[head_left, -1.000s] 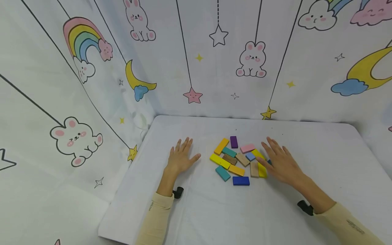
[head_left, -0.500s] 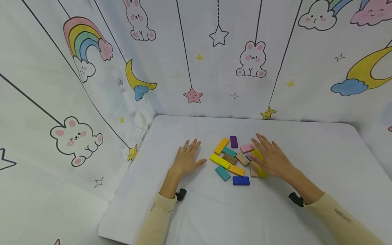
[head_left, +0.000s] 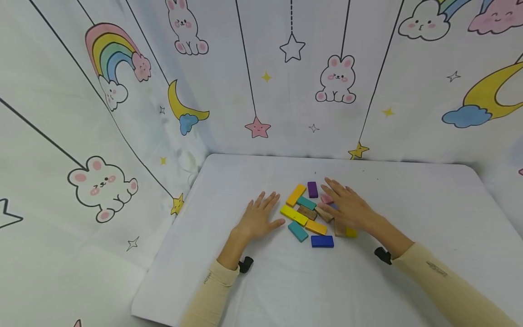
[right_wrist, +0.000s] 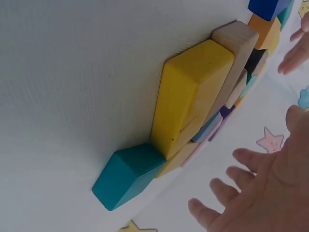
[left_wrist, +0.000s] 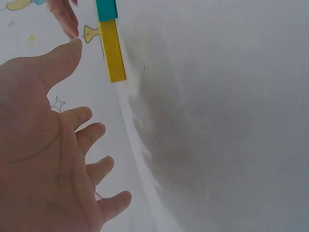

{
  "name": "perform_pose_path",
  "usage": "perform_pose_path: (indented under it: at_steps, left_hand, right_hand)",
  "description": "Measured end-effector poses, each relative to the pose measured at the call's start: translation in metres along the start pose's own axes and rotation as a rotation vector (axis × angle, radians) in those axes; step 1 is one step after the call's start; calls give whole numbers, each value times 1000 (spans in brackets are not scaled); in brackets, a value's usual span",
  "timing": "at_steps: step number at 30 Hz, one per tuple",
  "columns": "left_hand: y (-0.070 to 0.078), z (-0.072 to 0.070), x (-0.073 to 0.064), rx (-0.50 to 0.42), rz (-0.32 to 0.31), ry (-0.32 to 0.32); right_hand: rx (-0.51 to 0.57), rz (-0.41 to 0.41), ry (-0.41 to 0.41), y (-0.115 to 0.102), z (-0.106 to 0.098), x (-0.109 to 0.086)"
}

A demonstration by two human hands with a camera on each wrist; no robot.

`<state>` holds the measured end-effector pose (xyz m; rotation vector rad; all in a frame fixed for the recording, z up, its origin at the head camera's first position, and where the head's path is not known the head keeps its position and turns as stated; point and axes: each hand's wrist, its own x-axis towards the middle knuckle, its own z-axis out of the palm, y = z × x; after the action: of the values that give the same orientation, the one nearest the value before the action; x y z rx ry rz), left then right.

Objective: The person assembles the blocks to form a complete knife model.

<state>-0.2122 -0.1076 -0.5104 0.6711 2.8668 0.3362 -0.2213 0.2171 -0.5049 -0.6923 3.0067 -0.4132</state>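
Several coloured wooden blocks lie flat in a loose cluster on the white table. Among them are a purple block (head_left: 312, 190), a dark blue block (head_left: 322, 241), a yellow block (head_left: 293, 215) and an orange block (head_left: 296, 195). Just left of the cluster is my left hand (head_left: 256, 221), fingers spread, holding nothing. My right hand (head_left: 351, 208) hovers over the right side with extended fingers, partly hiding a pink block (head_left: 326, 199) and others. The right wrist view shows a thick yellow block (right_wrist: 190, 96) and a teal block (right_wrist: 128, 176) apart from that hand.
The white tabletop (head_left: 286, 286) extends around the blocks on all sides. Behind it and to the left hangs a white curtain (head_left: 229, 77) printed with bunnies, stars and moons. A small black wrist camera (head_left: 246, 264) sits at the left cuff, another camera (head_left: 383, 255) at the right.
Both hands have moved inward: the left hand rightward toward the cluster, the right hand leftward over its right-hand blocks. The blocks that show have stayed in place.
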Motion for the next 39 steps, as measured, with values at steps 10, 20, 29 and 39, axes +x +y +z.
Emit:
perform_pose_path:
  at_steps: [10,20,29,39]
  left_hand:
    - [6,5,-2,-45,77,-19]
    - [16,2,-7,-64,181,-75]
    - [22,6,-10,-24,237,-100]
    - [30,5,-15,-32,249,-114]
  right_hand:
    - [-27,-80,-68,-13,-1,15]
    - [-31,-110,-96,-22,9,32]
    - [-40,-126,-131,-26,17,46]
    - [-108,-170,-139,-31,16,54]
